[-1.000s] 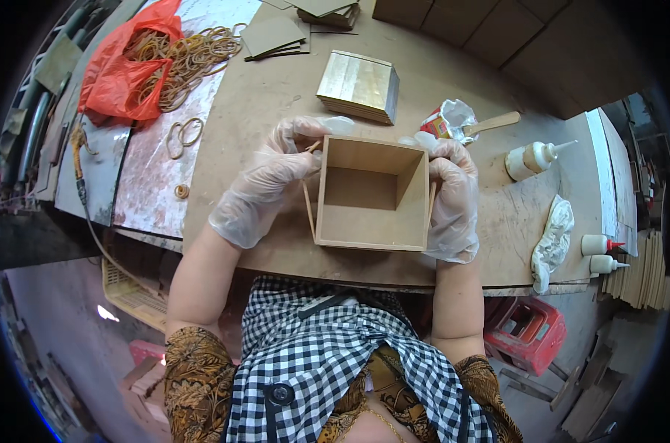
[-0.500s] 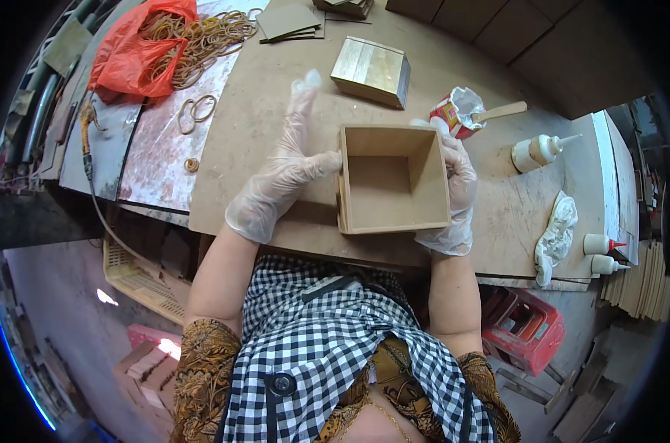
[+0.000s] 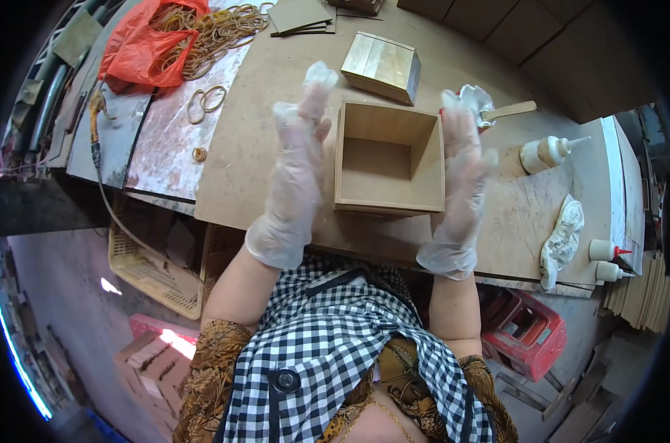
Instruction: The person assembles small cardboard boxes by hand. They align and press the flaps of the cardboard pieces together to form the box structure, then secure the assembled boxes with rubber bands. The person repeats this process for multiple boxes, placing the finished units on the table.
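Observation:
A square open-topped wooden box point(image 3: 379, 210) rests on the brown worktable near its front edge, its hollow inside facing up. My left hand point(image 3: 294, 166), in a clear thin glove, is raised to the left of the box with its fingers stretched out, apart from it. On the other side my right hand point(image 3: 460, 188), gloved alike and a little blurred, stands open close along the box's right wall. Whether it touches that wall I cannot tell. Neither hand holds anything.
Behind the box lies a stack of wooden panels point(image 3: 381, 65). To the right are a tub with a flat wooden stick point(image 3: 508, 111), a glue bottle point(image 3: 545, 153), a crumpled white cloth point(image 3: 562, 240) and small bottles point(image 3: 604, 250). Rubber bands point(image 3: 217, 37) spill from a red bag point(image 3: 139, 63) at far left.
My left hand has come off the box's left side. My right hand has loosened from its right wall and straightened its fingers. The box now sits slightly farther up in view.

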Available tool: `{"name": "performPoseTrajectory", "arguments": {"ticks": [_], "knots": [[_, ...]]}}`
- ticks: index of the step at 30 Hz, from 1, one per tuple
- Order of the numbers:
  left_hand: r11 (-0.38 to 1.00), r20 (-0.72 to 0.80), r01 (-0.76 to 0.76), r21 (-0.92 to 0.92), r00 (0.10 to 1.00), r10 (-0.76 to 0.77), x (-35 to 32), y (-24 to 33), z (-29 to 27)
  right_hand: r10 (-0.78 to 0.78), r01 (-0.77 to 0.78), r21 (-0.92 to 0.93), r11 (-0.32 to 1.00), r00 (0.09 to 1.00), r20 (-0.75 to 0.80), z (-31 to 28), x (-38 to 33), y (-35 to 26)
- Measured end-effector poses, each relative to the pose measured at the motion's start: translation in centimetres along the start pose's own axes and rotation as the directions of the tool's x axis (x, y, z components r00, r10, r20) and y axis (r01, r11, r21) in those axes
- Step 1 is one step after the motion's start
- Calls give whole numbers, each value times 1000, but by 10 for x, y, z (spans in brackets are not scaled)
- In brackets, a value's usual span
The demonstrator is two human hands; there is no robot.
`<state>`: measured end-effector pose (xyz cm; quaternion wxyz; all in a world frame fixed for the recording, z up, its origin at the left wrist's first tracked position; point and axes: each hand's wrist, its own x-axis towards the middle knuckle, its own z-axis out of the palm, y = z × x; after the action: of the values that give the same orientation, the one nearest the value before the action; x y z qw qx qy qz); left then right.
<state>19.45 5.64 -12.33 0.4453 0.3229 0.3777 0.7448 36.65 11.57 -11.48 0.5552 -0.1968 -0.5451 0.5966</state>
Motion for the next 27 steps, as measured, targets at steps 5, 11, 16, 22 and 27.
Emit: {"name": "performPoseTrajectory", "arguments": {"ticks": [5,11,16,22,27], "knots": [[995,207,-8,-101,978,29,-7,8,16,35,-28,-60,998,992,124,9,-3,-2],[916,157,-87,392,987,26,-7,7,21,92,-101,55,993,987,135,6,-4,1],[960,125,-9,280,992,-27,-6,8,19,138,-171,358,918,983,117,-3,3,11],[995,-58,-97,-20,994,96,1,14,-3,59,-55,350,935,998,0,-31,6,-2],[990,-32,-103,93,994,107,1,13,-18,31,-38,67,997,995,96,-32,13,-12]]}}
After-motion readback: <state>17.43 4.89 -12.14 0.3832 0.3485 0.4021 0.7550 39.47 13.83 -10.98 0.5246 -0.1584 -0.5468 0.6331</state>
